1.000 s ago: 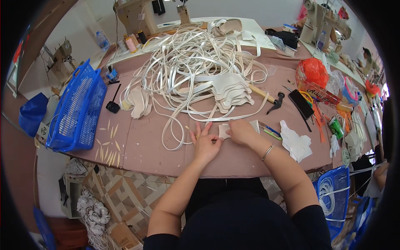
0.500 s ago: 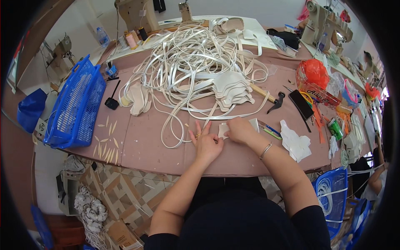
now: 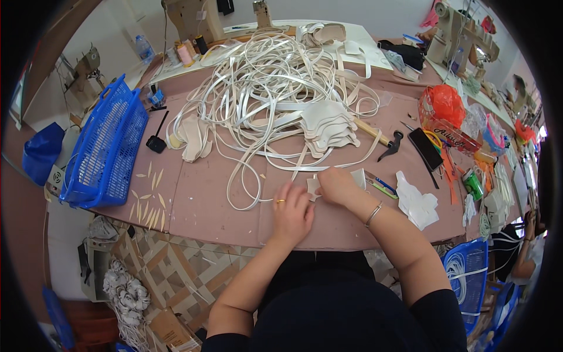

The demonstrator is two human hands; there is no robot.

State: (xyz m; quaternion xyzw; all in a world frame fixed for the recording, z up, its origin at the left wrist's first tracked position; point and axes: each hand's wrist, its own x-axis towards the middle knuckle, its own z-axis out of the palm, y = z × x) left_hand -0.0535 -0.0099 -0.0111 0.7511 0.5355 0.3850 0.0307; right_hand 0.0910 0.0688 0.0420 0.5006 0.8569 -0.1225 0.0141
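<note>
My right hand (image 3: 340, 186) is closed with its fingertips bent down on the edge of a small cream-coloured cut piece (image 3: 312, 186) lying on the table. To its left, my left hand (image 3: 292, 214) rests low on the brown table cover with fingers stretched forward, a ring on one of them. Its fingertips are beside the cream piece and close to the end of a looped cream strip (image 3: 246, 208). Whether they touch that strip is hidden. Beyond both hands lies a big tangle of cream and white strips (image 3: 275, 76), with a stack of wavy-edged cream pieces (image 3: 328, 129) at its right.
A hammer (image 3: 388, 142), a green-and-blue cutter (image 3: 381, 185), white scraps (image 3: 416, 199) and a black phone (image 3: 425, 149) lie to the right. At left stand a blue basket (image 3: 105, 146) and leaf-shaped offcuts (image 3: 153, 199). Sewing machines (image 3: 469, 35) line the back.
My left hand has drawn back slightly toward me, its spread fingers coming closer together. My right hand stays at the cream piece, almost unmoved.
</note>
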